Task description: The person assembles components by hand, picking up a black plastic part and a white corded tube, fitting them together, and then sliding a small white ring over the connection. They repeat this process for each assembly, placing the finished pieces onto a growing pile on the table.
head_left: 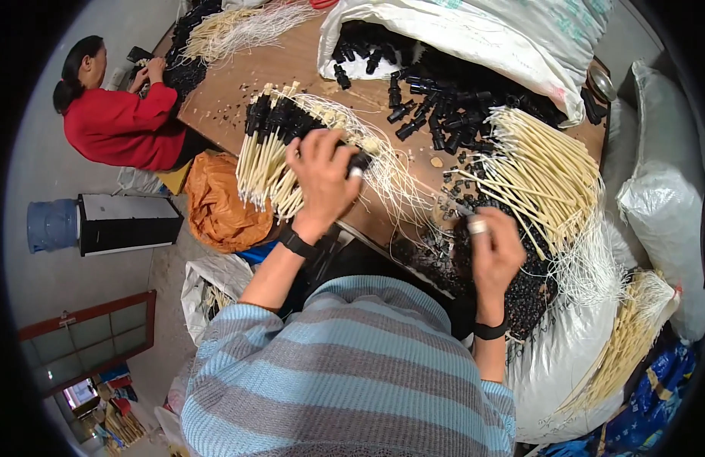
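Note:
My left hand (pixel 323 177), white tape round one finger, curls over a bundle of cream sleeved wires (pixel 255 169) lying on the table. Black fittings cap part of that bundle. A black fitting (pixel 359 161) shows at the fingertips of this hand, partly covered by them. My right hand (pixel 496 247), also taped on one finger, is closed over a heap of small black parts (pixel 529 301). From its fingers a thin, pale, pointed piece (pixel 461 207) sticks out toward the left; its kind is unclear. Loose white wires (pixel 394 186) trail between the two hands.
Black tubular fittings (pixel 444 114) spill from a white woven sack (pixel 474 38) at the back. To the right lies another bundle of cream sleeved wires (pixel 551 171). Full sacks (pixel 665 198) stand beyond. A person in red (pixel 128 126) works at the table's far left.

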### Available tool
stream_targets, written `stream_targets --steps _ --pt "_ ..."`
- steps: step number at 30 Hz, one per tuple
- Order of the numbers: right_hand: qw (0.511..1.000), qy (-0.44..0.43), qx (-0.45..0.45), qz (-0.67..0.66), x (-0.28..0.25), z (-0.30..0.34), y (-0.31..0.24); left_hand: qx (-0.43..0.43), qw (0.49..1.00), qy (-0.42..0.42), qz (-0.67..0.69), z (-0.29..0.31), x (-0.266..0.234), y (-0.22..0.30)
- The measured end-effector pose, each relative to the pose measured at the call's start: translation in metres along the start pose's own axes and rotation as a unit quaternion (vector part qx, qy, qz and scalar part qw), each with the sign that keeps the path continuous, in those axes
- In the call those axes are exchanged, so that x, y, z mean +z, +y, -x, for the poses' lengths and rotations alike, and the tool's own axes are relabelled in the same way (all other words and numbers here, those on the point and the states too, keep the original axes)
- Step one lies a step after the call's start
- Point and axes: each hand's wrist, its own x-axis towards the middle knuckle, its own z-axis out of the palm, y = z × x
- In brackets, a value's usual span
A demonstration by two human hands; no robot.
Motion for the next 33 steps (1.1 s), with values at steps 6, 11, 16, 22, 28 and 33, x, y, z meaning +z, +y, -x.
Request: stream_targets --steps 6,11,16,22,28,33 --pt "0.976 -0.175 -0.069 0.111 0.015 0.009 0.013 0.05 0.989 -0.004 0.14 -0.019 0.031 0.029" --pt "0.95 -0.017 0.002 0.312 -0.029 -0.019 0.049 0.096 0.985 -0.072 0.122 -0.053 0.105 0.052" --pt "0.92 -0.067 0.019 0.386 -0.047 -0.022 0.082 0.105 0.975 -0.146 0.13 -0.069 0.125 0.057" --pt "0.948 -0.085 -0.111 0.285 -0.052 -0.024 0.058 0.098 0.938 -0.228 0.242 -0.06 0.103 0.06" --pt "0.964 -0.071 -0.046 0.251 -0.043 -0.008 0.044 -0.004 0.846 -0.304 0.438 -0.044 0.074 0.065" --pt "0.954 -0.151 -0.07 0.251 -0.026 0.001 0.038 0.171 0.856 -0.227 0.432 -0.033 0.07 0.073"
